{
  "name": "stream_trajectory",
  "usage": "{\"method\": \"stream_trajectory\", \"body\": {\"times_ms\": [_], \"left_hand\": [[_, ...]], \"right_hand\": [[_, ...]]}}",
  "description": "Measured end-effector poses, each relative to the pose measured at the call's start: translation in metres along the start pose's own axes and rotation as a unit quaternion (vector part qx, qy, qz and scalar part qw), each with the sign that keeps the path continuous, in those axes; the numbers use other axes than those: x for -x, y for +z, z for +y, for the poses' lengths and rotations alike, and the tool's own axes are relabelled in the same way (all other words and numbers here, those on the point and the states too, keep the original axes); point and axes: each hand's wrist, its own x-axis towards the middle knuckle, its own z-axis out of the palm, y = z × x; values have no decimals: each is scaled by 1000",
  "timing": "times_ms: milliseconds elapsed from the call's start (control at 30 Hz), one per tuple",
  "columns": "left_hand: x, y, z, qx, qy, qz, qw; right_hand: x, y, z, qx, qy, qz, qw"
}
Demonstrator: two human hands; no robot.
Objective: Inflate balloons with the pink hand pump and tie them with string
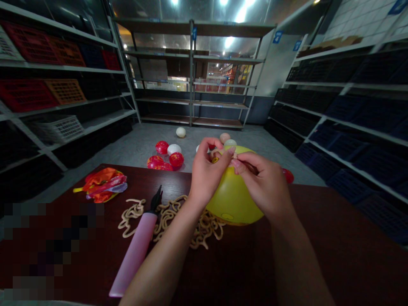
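A blown-up yellow balloon [237, 199] hangs just above the table, under both hands. My left hand [208, 170] is closed at its top, thumb and fingers pinched near the neck. From the other side my right hand [263, 176] pinches with thumb and forefinger, its tips nearly meeting the left thumb. A short bit of beige cord [235, 156] shows between the fingertips; the neck itself is mostly hidden. Loose beige cords [172, 212] lie tangled under the left forearm and the balloon. A pink hand pump [135, 255] with a black nozzle lies left of that forearm.
Several uninflated balloons [105, 185] are heaped at the dark table's [79, 238] far left. Beyond its far edge, inflated red balloons [176, 160] and white balloons [174, 150] rest on the floor. Shelves [191, 76] stand behind and on both sides, with crates [28, 93] at left.
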Motion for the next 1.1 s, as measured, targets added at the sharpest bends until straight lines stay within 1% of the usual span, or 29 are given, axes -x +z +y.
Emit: {"method": "stream_trajectory", "body": {"times_ms": [100, 167, 267, 333, 433, 500, 600, 700, 767, 933, 1000, 1100], "left_hand": [[5, 1, 6, -58, 33, -61, 996], [8, 2, 12, -121, 69, -86, 987], [12, 3, 20, -212, 115, -143, 960], [13, 5, 23, -259, 139, -164, 942], [15, 8, 22, -333, 176, -149, 914], [16, 12, 21, -385, 205, -137, 890], [20, 16, 22, -451, 234, -118, 853], [24, 18, 26, -495, 234, -106, 830], [26, 18, 29, -498, 230, -102, 830], [25, 17, 28, -433, 224, -94, 868], [24, 16, 26, -432, 226, -100, 868], [23, 15, 27, -460, 228, -110, 851]], "right_hand": [[-2, -5, 1, 19, -10, 11, 1000], [-2, -10, 0, 27, 5, 2, 1000], [-2, -14, -3, 52, 18, 0, 999], [-1, -15, -5, 81, 0, 22, 996], [2, -13, -7, 137, -43, 61, 988], [4, -13, -7, 167, -68, 73, 981], [7, -13, -10, 191, -77, 70, 976], [9, -14, -13, 208, -74, 83, 972], [10, -15, -15, 214, -79, 89, 970], [9, -17, -13, 215, -94, 84, 968], [8, -18, -12, 219, -96, 85, 967], [8, -18, -11, 220, -98, 75, 968]]}}
